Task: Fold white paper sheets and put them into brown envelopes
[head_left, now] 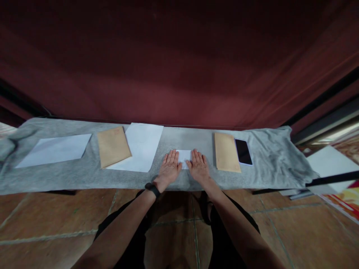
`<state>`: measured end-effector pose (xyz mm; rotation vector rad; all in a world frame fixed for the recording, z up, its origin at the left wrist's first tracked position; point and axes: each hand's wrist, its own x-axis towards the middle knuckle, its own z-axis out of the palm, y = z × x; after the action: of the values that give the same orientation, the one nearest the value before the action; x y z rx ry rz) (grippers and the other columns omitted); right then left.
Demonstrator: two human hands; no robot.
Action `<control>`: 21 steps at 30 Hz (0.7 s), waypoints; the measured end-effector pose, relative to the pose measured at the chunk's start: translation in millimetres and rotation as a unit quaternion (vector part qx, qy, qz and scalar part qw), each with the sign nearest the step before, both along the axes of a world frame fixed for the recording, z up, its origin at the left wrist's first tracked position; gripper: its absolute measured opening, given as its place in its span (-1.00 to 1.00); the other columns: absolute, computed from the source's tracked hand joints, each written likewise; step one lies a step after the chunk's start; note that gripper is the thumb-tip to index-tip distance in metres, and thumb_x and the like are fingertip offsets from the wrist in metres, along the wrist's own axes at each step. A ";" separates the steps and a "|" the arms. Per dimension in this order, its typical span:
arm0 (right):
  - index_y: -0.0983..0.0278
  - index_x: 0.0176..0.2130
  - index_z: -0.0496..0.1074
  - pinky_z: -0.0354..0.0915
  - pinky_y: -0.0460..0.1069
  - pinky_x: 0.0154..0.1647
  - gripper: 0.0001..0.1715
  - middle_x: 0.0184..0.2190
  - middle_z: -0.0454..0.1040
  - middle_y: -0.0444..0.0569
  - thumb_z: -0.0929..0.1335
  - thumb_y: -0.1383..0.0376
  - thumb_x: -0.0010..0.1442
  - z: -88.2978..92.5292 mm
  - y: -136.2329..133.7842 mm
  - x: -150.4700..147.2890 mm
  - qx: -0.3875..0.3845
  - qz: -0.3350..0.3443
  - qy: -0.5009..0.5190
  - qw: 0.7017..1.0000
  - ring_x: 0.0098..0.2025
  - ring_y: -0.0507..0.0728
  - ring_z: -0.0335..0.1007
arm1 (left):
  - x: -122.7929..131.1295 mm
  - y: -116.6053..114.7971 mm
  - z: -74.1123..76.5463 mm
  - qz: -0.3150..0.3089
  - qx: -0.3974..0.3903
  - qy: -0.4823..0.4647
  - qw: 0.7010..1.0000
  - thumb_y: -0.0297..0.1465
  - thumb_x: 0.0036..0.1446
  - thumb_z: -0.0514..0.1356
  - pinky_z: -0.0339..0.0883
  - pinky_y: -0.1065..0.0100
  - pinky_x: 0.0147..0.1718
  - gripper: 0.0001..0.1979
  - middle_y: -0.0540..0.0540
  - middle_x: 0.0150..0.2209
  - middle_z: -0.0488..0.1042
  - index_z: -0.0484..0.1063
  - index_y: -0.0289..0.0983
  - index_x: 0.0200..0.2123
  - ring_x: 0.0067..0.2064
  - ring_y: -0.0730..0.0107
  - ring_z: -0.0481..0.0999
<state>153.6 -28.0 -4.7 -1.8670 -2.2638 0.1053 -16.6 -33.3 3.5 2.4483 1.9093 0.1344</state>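
A small white piece of paper (pixel 184 155), apparently folded, lies flat on the grey cloth between my hands. My left hand (pixel 169 169) rests flat on its left edge with the fingers stretched out. On the opposite edge, my right hand (pixel 199 167) also lies flat, fingers extended and pointing away from me. Both thumbs reach inward over the paper. The palms cover its two sides, so its full width is hidden. A black band (pixel 153 189) circles my left wrist.
Left of my hands are large white sheets (pixel 143 144), a brown envelope (pixel 112 146) overlapping them, and another white sheet (pixel 56 149). To the right lie brown envelopes (pixel 226 152) and a phone (pixel 243 152). Grey cloth (pixel 269 157) covers the narrow table; a dark red curtain (pixel 179 74) hangs behind.
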 end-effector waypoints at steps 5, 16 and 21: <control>0.44 0.43 0.05 -0.10 0.25 0.44 -0.27 0.44 0.03 0.20 0.11 0.07 0.48 -2.8 0.9 -1.2 0.008 -0.006 0.007 1.000 0.45 0.31 0.01 | 7.2 3.8 3.6 0.017 -0.022 0.020 0.999 -0.27 0.39 -0.14 -0.09 -0.03 0.40 -0.37 -0.38 0.43 0.07 0.08 -0.51 0.40 0.46 0.05 0.03; 0.40 0.42 0.08 -0.12 0.24 0.44 -0.35 0.46 0.01 0.17 0.09 0.18 0.49 -6.5 1.4 -0.3 0.005 0.003 0.000 1.000 0.48 0.29 -0.06 | 26.2 5.1 -4.3 -0.067 0.056 -0.023 0.996 -0.36 0.37 -0.10 -0.14 0.07 0.43 -0.42 -0.24 0.46 0.03 0.12 -0.38 0.40 0.48 0.17 -0.05; 0.42 0.42 0.07 -0.13 0.24 0.44 -0.35 0.45 0.03 0.18 0.09 0.19 0.48 -7.3 0.4 1.9 0.010 0.005 0.001 1.000 0.48 0.28 -0.07 | 26.2 5.9 -9.7 -0.055 0.046 -0.026 0.997 -0.33 0.38 -0.09 -0.13 0.06 0.43 -0.41 -0.26 0.46 0.02 0.10 -0.41 0.40 0.48 0.14 -0.04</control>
<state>155.5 -27.7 -12.0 -1.8449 -2.2650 0.0849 9.5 -27.3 -6.2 2.5744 1.7827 0.2856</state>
